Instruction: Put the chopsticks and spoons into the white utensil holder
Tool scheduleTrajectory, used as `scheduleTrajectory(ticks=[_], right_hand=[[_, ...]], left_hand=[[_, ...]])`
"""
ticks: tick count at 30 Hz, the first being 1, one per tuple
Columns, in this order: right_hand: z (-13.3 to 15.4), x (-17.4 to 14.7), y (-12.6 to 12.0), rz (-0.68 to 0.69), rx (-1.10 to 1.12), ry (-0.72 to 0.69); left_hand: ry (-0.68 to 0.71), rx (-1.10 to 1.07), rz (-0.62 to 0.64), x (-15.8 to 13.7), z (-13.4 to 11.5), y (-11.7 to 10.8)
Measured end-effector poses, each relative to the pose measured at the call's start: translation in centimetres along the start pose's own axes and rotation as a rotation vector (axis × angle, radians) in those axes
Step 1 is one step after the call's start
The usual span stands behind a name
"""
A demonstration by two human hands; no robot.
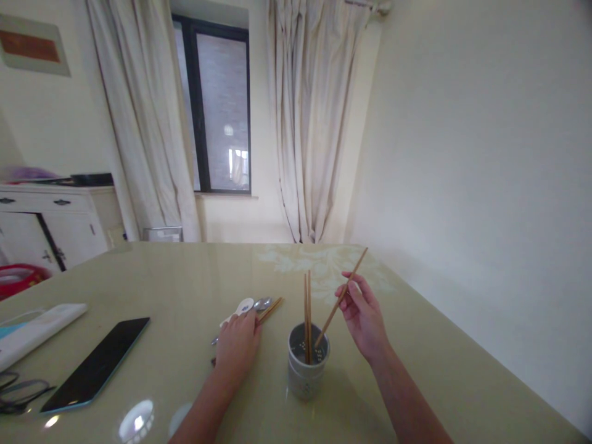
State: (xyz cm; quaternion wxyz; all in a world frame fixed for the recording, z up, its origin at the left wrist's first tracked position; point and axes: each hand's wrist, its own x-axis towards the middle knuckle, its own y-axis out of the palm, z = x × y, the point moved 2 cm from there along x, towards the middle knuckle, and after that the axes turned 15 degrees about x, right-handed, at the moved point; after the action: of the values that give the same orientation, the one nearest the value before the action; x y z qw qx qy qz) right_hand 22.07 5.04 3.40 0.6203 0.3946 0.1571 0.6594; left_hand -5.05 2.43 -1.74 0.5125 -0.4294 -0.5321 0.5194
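My right hand (363, 311) pinches a single wooden chopstick (355, 269) between thumb and fingers. It slants, its lower end inside the mouth of a grey utensil holder (308, 377) with a perforated inner bottom. Other chopsticks (307, 308) stand upright in the holder. Left of it, my left hand (238, 342) is closed over a small bundle of chopsticks (271, 309) lying on the table, its fingertips mostly hidden. Just beyond that hand lie metal spoons (263, 303) and a white spoon (244, 304), partly covered by it.
On the glossy table (185, 277) at left lie a dark tablet or phone (97, 364), a white power strip-like object (41, 330) and glasses (23, 391). A wall (485, 185) borders the right side; a white cabinet (69, 222) and red basin (21, 280) stand left.
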Motion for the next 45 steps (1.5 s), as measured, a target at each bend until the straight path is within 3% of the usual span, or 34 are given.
scheduleTrajectory(ticks=[11, 21, 25, 35, 38, 41, 45], right_hand=[[-2.9, -1.1, 0.8, 0.158, -0.419, 0.1], [-3.5, -1.5, 1.1, 0.182, -0.534, 0.071], [-3.9, -1.5, 0.7, 0.19, -0.588, 0.063], [-4.8, -1.4, 0.1, 0.127, -0.517, 0.12], [-5.8, -1.4, -0.5, 0.088, -0.499, 0.226], [-6.7, -1.7, -0.7, 0.14, -0.461, 0.343], [-7.1, -2.2, -0.3, 0.165, -0.354, 0.388]], left_hand=[[0.075, -0.136, -0.032, 0.2, -0.2, 1.1], [0.116, -0.205, -0.095, 0.0, -0.9, 1.1], [0.118, -0.347, -0.164, 0.1, -1.2, 1.4], [0.124, -0.684, -0.297, 0.3, -1.8, 1.6], [0.181, -0.875, -0.257, 0.0, -2.7, 1.5], [0.302, -1.018, -0.168, -0.6, -3.8, 1.4], [0.355, -1.09, -0.111, -1.1, -4.5, 1.0]])
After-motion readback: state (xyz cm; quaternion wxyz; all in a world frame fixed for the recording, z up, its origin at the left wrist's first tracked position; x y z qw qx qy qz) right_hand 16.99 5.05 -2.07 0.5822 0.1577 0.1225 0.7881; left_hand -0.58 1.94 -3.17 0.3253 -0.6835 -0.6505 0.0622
